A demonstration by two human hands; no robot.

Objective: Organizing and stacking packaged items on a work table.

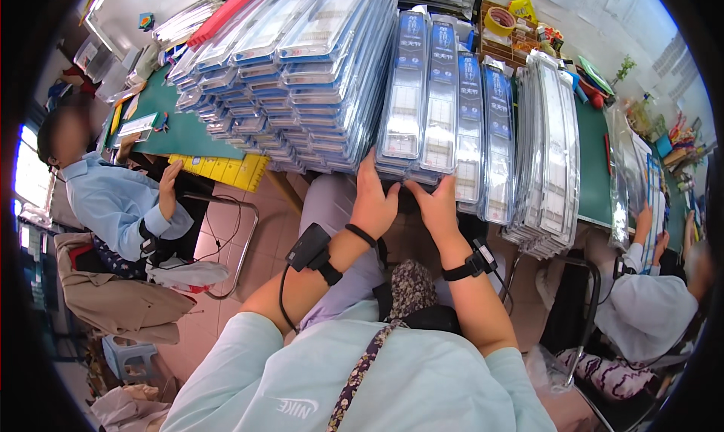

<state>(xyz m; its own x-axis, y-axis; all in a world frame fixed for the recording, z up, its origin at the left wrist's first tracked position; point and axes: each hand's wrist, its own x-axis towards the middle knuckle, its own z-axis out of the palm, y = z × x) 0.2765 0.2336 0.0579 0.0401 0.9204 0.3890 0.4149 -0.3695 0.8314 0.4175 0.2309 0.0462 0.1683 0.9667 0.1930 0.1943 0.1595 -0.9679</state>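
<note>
Mint-green fabric: one shirt [452, 387], worn, nearest. Clear plastic with blue card: long slim packs [404, 92], piled, their near ends directly beyond and between the two hands. Left hand [375, 206]: fingers at the lower left corner of the pile, thumb spread from them. Right hand [436, 208]: fingers at the lower near edge, thumb likewise apart; fingertips partly hidden, so firmness of either hold cannot be told. Beside, left: one larger stack [317, 92]. Beyond: green tabletop [596, 168]; farther, one yellow tape roll [492, 27].
</note>
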